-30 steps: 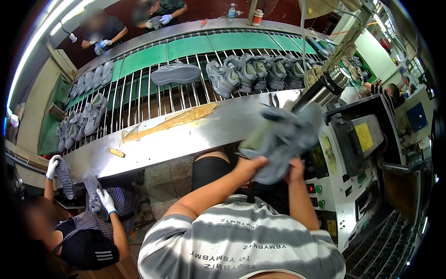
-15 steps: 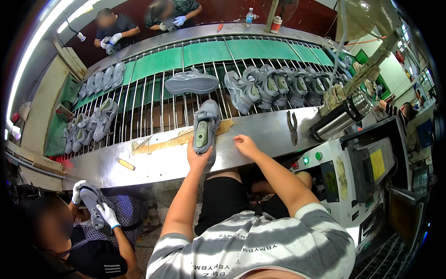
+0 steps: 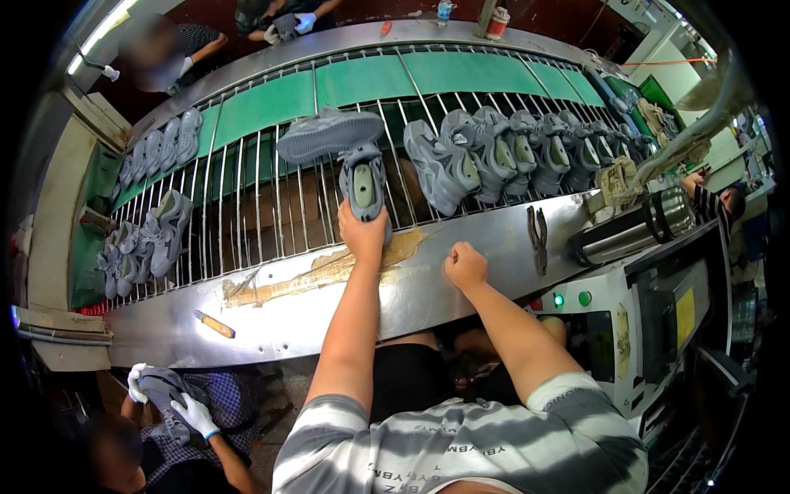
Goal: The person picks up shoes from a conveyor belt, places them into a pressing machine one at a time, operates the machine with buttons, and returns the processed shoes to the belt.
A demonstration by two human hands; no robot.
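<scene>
Left hand (image 3: pixel 364 230) gripping a grey shoe (image 3: pixel 380 191) by the heel, toe toward 12 o'clock, over the metal-rod rack (image 3: pixel 277 181); green insole visible. Side-lying shoe (image 3: pixel 329 137) at 11 o'clock from it, sole toward the wearer; the two overlap in view, contact cannot be told. Right hand (image 3: pixel 467 265) closed, fingers curled, over the metal table (image 3: pixel 280 325), at 4 o'clock from the left hand. Shoe row (image 3: pixel 546 169) on rack, 3 o'clock from the gripped shoe. Pliers (image 3: pixel 539 244) between 2 and 3 o'clock from the right hand; steel flask (image 3: pixel 634 226) beyond. Yellow-handled tool (image 3: pixel 217 324) on table, 8 o'clock from the left hand
</scene>
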